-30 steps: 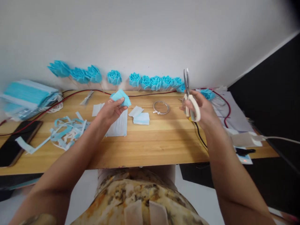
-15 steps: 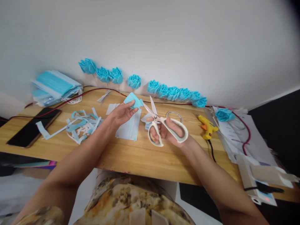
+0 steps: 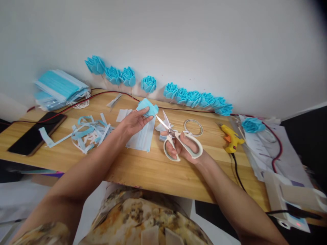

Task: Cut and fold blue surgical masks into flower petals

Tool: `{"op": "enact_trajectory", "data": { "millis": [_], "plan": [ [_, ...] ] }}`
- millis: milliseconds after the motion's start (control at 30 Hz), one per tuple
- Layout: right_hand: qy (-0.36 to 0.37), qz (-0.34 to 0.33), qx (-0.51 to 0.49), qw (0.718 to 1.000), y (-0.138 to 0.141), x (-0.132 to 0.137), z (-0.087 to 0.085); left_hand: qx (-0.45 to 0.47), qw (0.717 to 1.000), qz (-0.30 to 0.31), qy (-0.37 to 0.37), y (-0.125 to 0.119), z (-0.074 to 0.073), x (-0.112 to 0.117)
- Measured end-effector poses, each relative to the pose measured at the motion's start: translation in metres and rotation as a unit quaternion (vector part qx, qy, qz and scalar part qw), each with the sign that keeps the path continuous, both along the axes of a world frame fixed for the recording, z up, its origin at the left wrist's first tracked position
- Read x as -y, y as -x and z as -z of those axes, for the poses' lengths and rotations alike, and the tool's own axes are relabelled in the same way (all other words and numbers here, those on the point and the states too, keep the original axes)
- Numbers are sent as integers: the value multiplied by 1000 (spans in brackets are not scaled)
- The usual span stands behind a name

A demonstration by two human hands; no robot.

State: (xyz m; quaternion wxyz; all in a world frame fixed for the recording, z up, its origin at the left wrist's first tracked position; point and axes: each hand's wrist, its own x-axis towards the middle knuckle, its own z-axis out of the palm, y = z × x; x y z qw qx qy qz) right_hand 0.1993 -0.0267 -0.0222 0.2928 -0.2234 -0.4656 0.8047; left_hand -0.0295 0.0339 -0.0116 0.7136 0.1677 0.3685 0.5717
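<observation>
My left hand pinches a small blue piece of mask fabric, a partly cut corner sticking out at its right. White-handled scissors are in my right hand, thumb and fingers through the loops. The blades stand apart, their tips beside the fabric's right edge. Below my left hand a pale unfolded mask sheet lies flat on the wooden table. Partly hidden behind the scissors is a small stack of cut pieces.
Blue fabric flowers line the wall. At left are stacked masks, a phone and cut strips. A roll of tape, a yellow glue gun and a power strip are at right. A red-black cable runs along the back.
The scissors' blades have closed somewhat, and their tips have dropped slightly beside the fabric. My left hand has shifted a little to the right with the piece. The view has tilted slightly.
</observation>
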Motion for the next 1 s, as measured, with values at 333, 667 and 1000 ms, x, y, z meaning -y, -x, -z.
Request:
{"op": "enact_trajectory", "data": {
  "millis": [333,667,1000],
  "plan": [
    [5,2,0,1000,1,0,-1,5,1000,8,-5,-1,-5,3],
    [-5,5,-5,1000,2,-1,2,-13,999,42,-18,-5,-3,6],
    [-13,17,3,1000,2,-1,6,-6,998,57,-29,-16,6,11]
  ]
}}
